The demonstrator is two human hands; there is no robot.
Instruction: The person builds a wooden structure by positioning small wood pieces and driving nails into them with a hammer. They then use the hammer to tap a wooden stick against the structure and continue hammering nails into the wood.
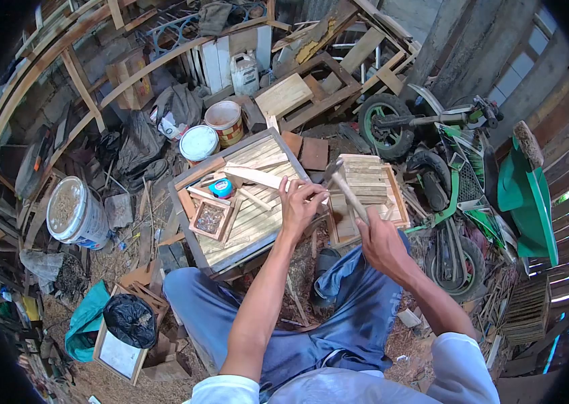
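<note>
My right hand (pixel 380 239) is wrapped round the wooden handle of a hammer (pixel 350 193), whose head is raised near the centre. Just left of it, my left hand (pixel 300 205) has its fingers pinched together at the end of a pale wooden strip (pixel 252 176); whatever sits between the fingertips is too small to name. Below the hammer stands a slatted wooden piece (pixel 364 178) with a raised frame. A low slatted table (pixel 257 232) with a dark border bears a small wooden box of nails (pixel 210 219), a blue tape measure (pixel 220 188) and loose wood strips.
A green mini motorbike (pixel 456 182) and a green wheelbarrow-like tray (pixel 530 202) stand at the right. Buckets (pixel 199 143) are beyond the table, and another bucket (pixel 77 210) is at the left. A black bag (pixel 129 320) lies lower left. Scrap wood surrounds the floor.
</note>
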